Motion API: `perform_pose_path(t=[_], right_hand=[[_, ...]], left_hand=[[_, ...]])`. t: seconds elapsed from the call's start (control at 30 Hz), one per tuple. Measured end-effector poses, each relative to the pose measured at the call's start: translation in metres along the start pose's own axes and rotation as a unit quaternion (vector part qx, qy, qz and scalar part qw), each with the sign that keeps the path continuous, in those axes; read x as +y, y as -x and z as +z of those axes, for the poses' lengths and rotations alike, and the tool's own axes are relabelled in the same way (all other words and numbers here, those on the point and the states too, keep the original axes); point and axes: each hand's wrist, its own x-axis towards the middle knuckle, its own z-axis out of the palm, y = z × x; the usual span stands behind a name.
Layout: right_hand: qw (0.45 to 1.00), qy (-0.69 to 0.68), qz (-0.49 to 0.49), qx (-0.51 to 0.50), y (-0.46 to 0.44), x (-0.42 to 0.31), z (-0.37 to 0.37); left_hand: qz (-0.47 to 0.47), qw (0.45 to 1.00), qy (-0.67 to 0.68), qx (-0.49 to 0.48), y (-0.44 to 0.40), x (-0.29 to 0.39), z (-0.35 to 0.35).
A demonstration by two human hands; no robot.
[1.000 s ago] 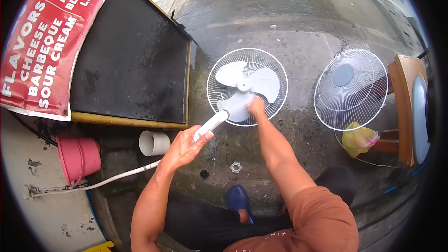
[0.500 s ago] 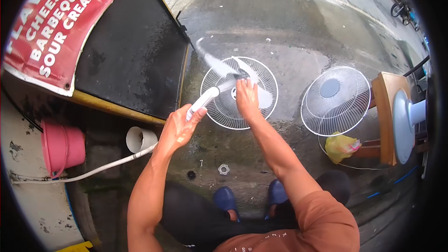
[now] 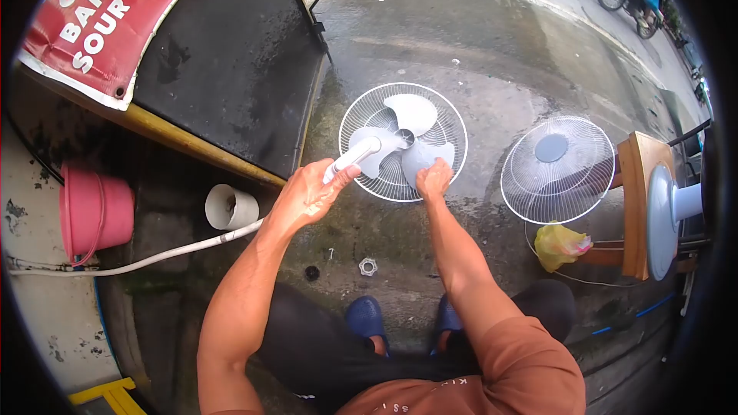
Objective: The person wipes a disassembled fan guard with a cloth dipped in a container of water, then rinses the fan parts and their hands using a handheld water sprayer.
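My left hand (image 3: 314, 190) is wrapped round a white spray nozzle (image 3: 355, 158), with water coming out of its head over the fan blade's hub. The white hose (image 3: 173, 252) runs back from it to the left. My right hand (image 3: 435, 178) grips the lower right edge of the three-lobed fan blade (image 3: 415, 112). Beneath the blade, a round wire fan grille (image 3: 461, 132) lies on the wet ground. A second grille (image 3: 551, 177) with a grey centre disc stands to the right, close to a wooden piece.
Left are a black board (image 3: 223, 61), a red banner (image 3: 115, 15), a pink bucket (image 3: 96, 211) and a white pot (image 3: 231, 207). Right are a yellow bag (image 3: 560, 246), a wooden frame (image 3: 636, 207) and a fan base (image 3: 661, 219). A metal nut (image 3: 367, 267) lies near the feet.
The fan blade has turned and now shows its other side with a dark hub. My right hand has moved from near the hub to the blade's lower right edge. A motorcycle shows more at the upper right.
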Motion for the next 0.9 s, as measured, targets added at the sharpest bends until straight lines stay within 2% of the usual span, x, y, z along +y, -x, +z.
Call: perform_pose_path(t=[0.13,0.33,0.43,0.47,0.57,0.6,0.7,0.8,0.9], right_hand=[[0.992,0.005,0.113,-0.063,-0.011,0.007,-0.003],[0.993,0.055,-0.064,-0.080,-0.027,0.021,0.006],[0.969,0.157,-0.096,-0.164,-0.048,0.020,0.008],[0.965,0.185,-0.107,-0.153,-0.055,0.024,0.019],[0.953,0.188,-0.100,-0.214,-0.072,0.027,0.022],[0.936,0.215,-0.086,-0.265,-0.077,0.022,0.017],[0.928,0.236,-0.118,-0.263,-0.078,0.003,-0.007],[0.938,0.152,-0.126,-0.285,-0.086,0.012,0.014],[0.970,0.044,-0.122,-0.206,-0.071,0.016,0.026]], left_hand=[[-0.005,1.000,0.006,-0.001,0.003,-0.003,-0.002],[-0.008,0.999,-0.002,0.038,0.006,-0.002,0.005],[-0.015,0.999,-0.007,0.049,0.007,0.001,0.003],[-0.017,0.999,-0.008,0.051,0.008,0.003,0.001],[-0.053,0.998,-0.007,0.022,0.009,0.005,-0.001],[-0.047,0.999,-0.001,0.028,0.010,0.005,-0.001],[-0.038,0.998,0.015,0.037,0.010,0.004,0.000],[-0.048,0.998,0.013,0.033,0.008,0.004,0.000],[-0.047,0.998,-0.006,0.038,0.006,0.005,0.003]])
